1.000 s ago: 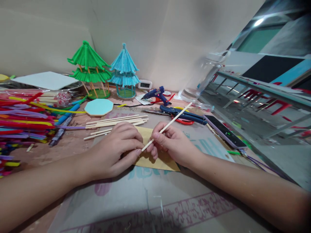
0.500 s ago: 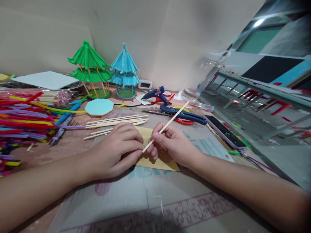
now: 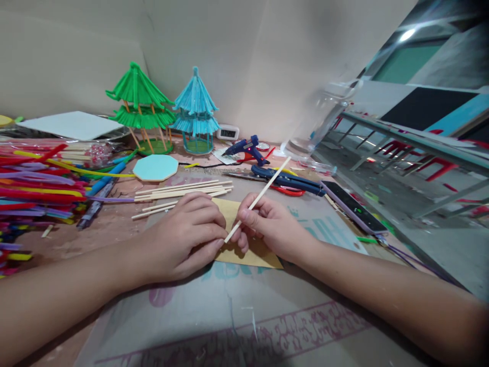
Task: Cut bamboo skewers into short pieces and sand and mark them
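My right hand (image 3: 269,224) pinches a thin wooden stick (image 3: 263,192), which slants from lower left to upper right. The stick's lower end meets a tan sheet that looks like sandpaper (image 3: 252,257), by the fingertips of my left hand (image 3: 198,232). My left hand is closed, its fingers bent and pressed together over the left part of that sheet. What lies under the left palm is hidden. Just beyond the left hand is a loose pile of wooden sticks (image 3: 183,191).
Pipe cleaners (image 3: 38,188) crowd the left. Behind stand a green pagoda model (image 3: 141,112), a blue one (image 3: 196,112) and a light-blue octagonal board (image 3: 156,168). A glue gun (image 3: 248,148), pliers (image 3: 290,181), a clear jar (image 3: 317,122) and a phone (image 3: 355,206) lie or stand to the right.
The stick's upper end has shifted slightly left and up, so it stands a bit steeper. Both hands stay nearly in place.
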`<state>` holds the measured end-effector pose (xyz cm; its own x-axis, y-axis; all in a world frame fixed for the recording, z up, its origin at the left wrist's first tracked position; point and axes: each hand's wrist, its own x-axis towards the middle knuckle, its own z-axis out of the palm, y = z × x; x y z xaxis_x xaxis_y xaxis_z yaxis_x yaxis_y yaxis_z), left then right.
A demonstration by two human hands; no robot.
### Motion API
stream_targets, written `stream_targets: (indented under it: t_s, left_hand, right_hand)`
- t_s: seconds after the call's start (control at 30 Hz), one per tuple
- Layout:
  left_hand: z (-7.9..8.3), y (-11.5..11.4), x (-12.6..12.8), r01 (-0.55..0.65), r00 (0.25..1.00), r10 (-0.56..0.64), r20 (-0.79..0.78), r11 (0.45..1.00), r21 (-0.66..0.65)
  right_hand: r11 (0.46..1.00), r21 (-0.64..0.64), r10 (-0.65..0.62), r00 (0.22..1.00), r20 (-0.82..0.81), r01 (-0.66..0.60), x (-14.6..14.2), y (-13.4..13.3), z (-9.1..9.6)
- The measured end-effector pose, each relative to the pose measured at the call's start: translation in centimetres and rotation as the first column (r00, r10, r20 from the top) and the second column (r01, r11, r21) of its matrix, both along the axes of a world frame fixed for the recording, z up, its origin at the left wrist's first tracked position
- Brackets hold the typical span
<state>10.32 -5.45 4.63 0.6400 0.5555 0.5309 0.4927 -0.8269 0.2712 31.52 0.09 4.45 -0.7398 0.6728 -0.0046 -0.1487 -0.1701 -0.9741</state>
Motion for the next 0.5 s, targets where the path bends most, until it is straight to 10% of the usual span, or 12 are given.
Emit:
stream_targets:
  t_s: [0.5]
  left_hand:
    - [0.13,-0.05,0.05,0.027,1.000,-0.027,-0.010,0.999,-0.018]
  right_hand:
    - [0.999,-0.017,0.040,0.999,-0.013,-0.040,-0.05,0.21,-0.41]
